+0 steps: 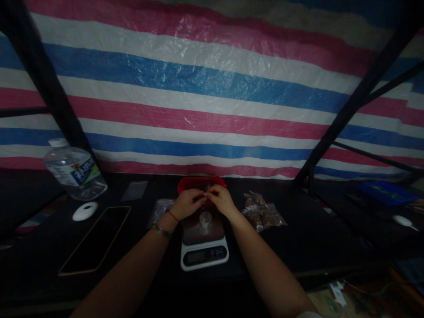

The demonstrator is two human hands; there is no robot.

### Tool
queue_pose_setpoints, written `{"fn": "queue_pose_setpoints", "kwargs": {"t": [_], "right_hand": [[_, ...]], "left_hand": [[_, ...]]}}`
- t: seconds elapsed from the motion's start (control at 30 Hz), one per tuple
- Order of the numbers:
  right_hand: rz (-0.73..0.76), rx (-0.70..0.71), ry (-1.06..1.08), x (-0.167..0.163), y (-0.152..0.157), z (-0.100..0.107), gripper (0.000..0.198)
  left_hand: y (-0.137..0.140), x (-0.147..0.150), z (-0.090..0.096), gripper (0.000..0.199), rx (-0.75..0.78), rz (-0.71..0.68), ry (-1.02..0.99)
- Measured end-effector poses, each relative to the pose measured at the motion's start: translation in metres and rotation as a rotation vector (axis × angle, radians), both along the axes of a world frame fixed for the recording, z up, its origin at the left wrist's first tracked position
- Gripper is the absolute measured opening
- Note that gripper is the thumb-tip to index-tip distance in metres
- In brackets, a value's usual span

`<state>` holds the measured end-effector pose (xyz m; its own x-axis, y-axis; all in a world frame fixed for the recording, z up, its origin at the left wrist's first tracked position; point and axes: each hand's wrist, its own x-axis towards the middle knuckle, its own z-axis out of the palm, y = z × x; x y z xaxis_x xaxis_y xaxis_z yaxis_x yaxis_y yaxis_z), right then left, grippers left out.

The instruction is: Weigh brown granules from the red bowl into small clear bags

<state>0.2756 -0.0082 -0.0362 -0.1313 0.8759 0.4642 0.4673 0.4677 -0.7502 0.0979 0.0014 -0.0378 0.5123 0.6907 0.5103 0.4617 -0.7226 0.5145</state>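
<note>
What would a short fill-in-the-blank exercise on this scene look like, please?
1. The bowl beyond the scale is coloured ____.
2. The hand whose wrist wears bracelets is the ____ one.
3. From the wearer's viewpoint, the brown-filled bags lie to the ____ of the scale.

Missing words: red; left; right.

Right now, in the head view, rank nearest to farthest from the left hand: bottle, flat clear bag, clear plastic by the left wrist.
From the left hand:
1. Clear plastic: on the left, right by the wrist.
2. Flat clear bag: farther left.
3. Bottle: far left, beside the dark post.
</note>
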Motion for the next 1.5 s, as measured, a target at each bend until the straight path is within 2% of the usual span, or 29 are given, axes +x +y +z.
{"fn": "queue_pose_setpoints", "kwargs": {"t": [0.13,0.27,0.47,0.57,0.73,0.8,0.93,0.97,1.03,1.13,1.2,1.27,1.37,1.5], "right_hand": [[0.056,0.002,0.003,0.002,0.000,0.001,0.016],[0.027,0.016,-0.037,0.000,-0.002,0.003,0.014],[-0.043,0.103,-0.056,-0.006,-0.005,0.007,0.014],[-0.059,0.131,-0.050,-0.007,-0.005,0.006,0.015],[-0.090,0.108,-0.082,-0.007,-0.005,0.003,0.015],[-0.086,0.100,-0.055,-0.005,-0.004,0.003,0.018],[-0.156,0.112,0.156,0.004,0.005,-0.002,0.012],[-0.166,0.083,0.239,0.007,0.008,-0.004,0.018],[-0.125,-0.026,0.417,0.011,0.013,-0.009,0.042],[0.066,-0.203,0.627,0.013,0.017,-0.016,0.060],[0.179,-0.288,0.696,0.012,0.016,-0.017,0.055],[0.205,-0.342,0.736,0.012,0.015,-0.016,0.045],[0.125,-0.334,0.829,0.013,0.013,-0.013,0.036],[0.020,-0.325,0.857,0.016,0.016,-0.009,0.037]], "left_hand": [[-0.001,-0.001,0.002,0.022,-0.013,0.002,-0.025],[-0.001,0.000,0.000,0.024,-0.002,0.046,0.000],[-0.003,0.006,-0.002,0.021,0.120,0.243,0.007],[-0.004,0.010,-0.002,0.018,0.148,0.280,-0.002],[0.001,0.007,0.001,0.014,0.177,0.405,-0.087],[0.003,0.005,0.003,0.014,0.181,0.416,-0.105],[0.004,0.000,0.006,0.019,0.197,0.430,-0.159],[0.004,0.000,0.006,0.019,0.200,0.431,-0.167],[0.006,0.000,0.004,0.019,0.196,0.429,-0.174],[0.009,0.001,0.000,0.020,0.181,0.434,-0.207],[0.012,0.002,-0.002,0.022,0.172,0.439,-0.244],[0.015,-0.001,-0.003,0.024,0.181,0.445,-0.265],[0.021,-0.013,-0.003,0.028,0.237,0.466,-0.220],[0.031,-0.031,-0.008,0.030,0.275,0.568,-0.106]]}}
